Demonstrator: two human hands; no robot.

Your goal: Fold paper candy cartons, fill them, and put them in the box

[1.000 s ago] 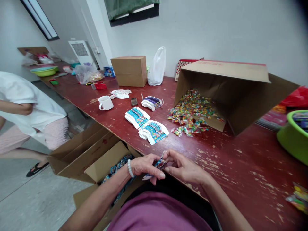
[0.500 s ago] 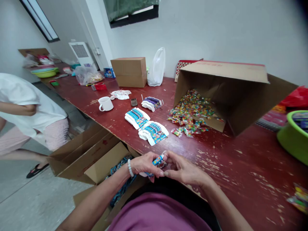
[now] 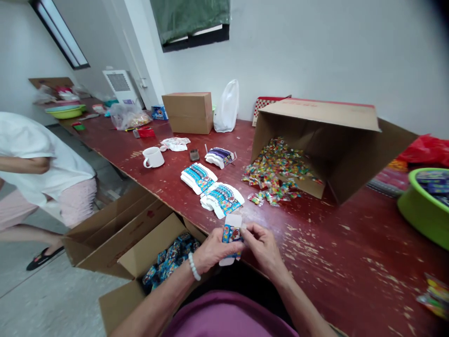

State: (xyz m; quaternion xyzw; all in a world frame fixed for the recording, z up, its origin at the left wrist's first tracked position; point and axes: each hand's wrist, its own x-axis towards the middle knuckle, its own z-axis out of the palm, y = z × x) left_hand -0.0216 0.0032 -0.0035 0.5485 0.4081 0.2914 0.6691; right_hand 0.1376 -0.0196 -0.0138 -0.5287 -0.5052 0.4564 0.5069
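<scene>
A small blue printed candy box (image 3: 231,232) with white end flaps standing out is between my hands at the table's front edge. My left hand (image 3: 210,249), a beaded bracelet on its wrist, grips it from the left with the thumb across its front. The fingers of my right hand (image 3: 262,243) are bent and pinch its right edge. Just beyond lie two fanned stacks of flat blue cartons (image 3: 223,198) and a smaller purple stack (image 3: 219,158). Wrapped colourful candies (image 3: 280,164) spill from a large cardboard box (image 3: 354,161) lying on its side.
An open cardboard box (image 3: 140,255) with several blue packets (image 3: 171,255) stands below the table edge at left. On the red table (image 3: 315,243) are a white mug (image 3: 153,157), a closed carton (image 3: 187,113) and a green basin (image 3: 417,210). A person in white (image 3: 45,164) is at far left.
The candy box has turned upright in my hands, and its white flaps now show at top and bottom. My right hand has shifted to its right edge. The view has tilted slightly.
</scene>
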